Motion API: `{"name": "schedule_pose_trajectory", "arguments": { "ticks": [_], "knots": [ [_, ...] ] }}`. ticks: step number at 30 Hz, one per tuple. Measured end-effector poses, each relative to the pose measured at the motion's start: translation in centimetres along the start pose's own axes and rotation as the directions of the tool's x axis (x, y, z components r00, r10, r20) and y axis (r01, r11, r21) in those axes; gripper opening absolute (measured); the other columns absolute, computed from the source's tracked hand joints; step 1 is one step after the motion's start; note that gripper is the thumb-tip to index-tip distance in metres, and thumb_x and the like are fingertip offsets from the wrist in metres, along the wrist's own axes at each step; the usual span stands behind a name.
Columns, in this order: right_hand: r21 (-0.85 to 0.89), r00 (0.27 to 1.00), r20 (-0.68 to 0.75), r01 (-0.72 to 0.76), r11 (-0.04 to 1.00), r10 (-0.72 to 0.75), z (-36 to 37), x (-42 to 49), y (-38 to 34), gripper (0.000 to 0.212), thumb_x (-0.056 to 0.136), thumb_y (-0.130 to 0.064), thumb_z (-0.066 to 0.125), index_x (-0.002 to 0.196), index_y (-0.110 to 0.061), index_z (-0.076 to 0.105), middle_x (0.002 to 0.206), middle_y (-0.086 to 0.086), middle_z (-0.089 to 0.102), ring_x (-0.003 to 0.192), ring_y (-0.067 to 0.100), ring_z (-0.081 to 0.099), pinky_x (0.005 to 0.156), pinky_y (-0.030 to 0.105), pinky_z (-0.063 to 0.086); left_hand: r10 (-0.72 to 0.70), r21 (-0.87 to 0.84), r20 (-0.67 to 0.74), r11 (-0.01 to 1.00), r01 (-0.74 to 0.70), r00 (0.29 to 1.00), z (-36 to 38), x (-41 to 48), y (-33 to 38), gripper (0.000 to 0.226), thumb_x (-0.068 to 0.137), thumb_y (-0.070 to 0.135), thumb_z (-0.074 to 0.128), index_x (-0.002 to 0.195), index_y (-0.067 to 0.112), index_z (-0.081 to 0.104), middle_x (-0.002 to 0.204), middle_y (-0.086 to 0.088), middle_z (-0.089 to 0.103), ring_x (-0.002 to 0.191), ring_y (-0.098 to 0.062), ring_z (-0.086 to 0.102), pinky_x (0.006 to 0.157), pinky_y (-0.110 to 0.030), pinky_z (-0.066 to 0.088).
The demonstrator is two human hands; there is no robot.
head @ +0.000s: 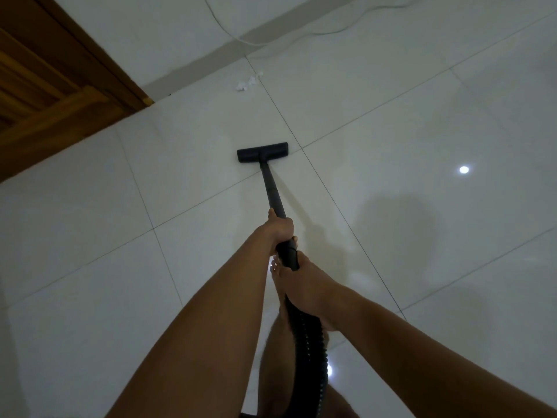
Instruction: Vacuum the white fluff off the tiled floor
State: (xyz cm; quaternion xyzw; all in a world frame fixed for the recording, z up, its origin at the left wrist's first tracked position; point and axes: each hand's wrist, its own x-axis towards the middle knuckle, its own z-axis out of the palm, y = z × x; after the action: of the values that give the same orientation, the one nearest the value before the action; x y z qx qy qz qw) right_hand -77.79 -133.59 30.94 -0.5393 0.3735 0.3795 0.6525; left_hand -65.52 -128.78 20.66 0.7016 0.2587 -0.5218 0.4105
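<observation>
Fig.: left hand (280,229) and right hand (301,285) both wrapped round vacuum wand (272,188); left is nearer floor head (262,152). White fluff (248,82) lies beyond floor head, slightly left, well apart, approx. along wand's long axis.

Fluff (249,82) on floor (391,131) beyond vacuum head (262,152).

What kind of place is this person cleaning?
Most likely a room in a home, though little of it shows. The clues are glossy pale floor tiles, a wooden door at the wall, and a black vacuum on the floor.
</observation>
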Motion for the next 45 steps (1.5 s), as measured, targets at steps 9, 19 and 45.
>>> {"name": "schedule_pose_trajectory", "arguments": {
  "ticks": [9,19,45],
  "knots": [
    [-0.081,0.999,-0.038,0.034,0.996,-0.037,-0.2,3.1,-3.5,0.050,0.104,-0.021,0.042,0.152,-0.033,0.029,0.087,0.013,0.065,0.044,0.009,0.060,0.038,0.018,0.047,0.027,-0.034,-0.007,0.999,-0.027,1.000,-2.1,3.0,3.3,0.075,0.107,0.018,0.034,0.158,0.043,-0.015,0.086,-0.011,0.056,0.068,-0.016,0.054,0.069,-0.032,0.054],
    [-0.083,0.994,-0.099,0.036,0.996,-0.044,0.4,7.7,-9.4,0.050,0.106,-0.024,0.045,0.153,-0.029,0.029,0.128,0.019,0.055,0.065,0.017,0.059,0.037,0.015,0.045,0.022,-0.007,-0.022,1.000,-0.023,0.999,-5.6,7.7,8.7,0.074,0.106,0.019,0.034,0.157,0.046,-0.012,0.091,-0.010,0.058,0.066,-0.015,0.055,0.069,-0.031,0.057],
    [-0.080,0.990,-0.137,0.015,0.997,-0.026,0.2,19.3,-23.9,0.056,0.106,-0.033,0.041,0.154,-0.048,0.016,0.080,0.012,0.062,0.050,0.014,0.061,0.042,0.021,0.050,0.091,0.115,-0.045,0.990,-0.085,0.995,-13.1,16.7,24.2,0.072,0.107,0.023,0.034,0.158,0.044,-0.012,0.110,-0.020,0.063,0.086,-0.023,0.059,0.097,-0.049,0.056]
  ]
}}
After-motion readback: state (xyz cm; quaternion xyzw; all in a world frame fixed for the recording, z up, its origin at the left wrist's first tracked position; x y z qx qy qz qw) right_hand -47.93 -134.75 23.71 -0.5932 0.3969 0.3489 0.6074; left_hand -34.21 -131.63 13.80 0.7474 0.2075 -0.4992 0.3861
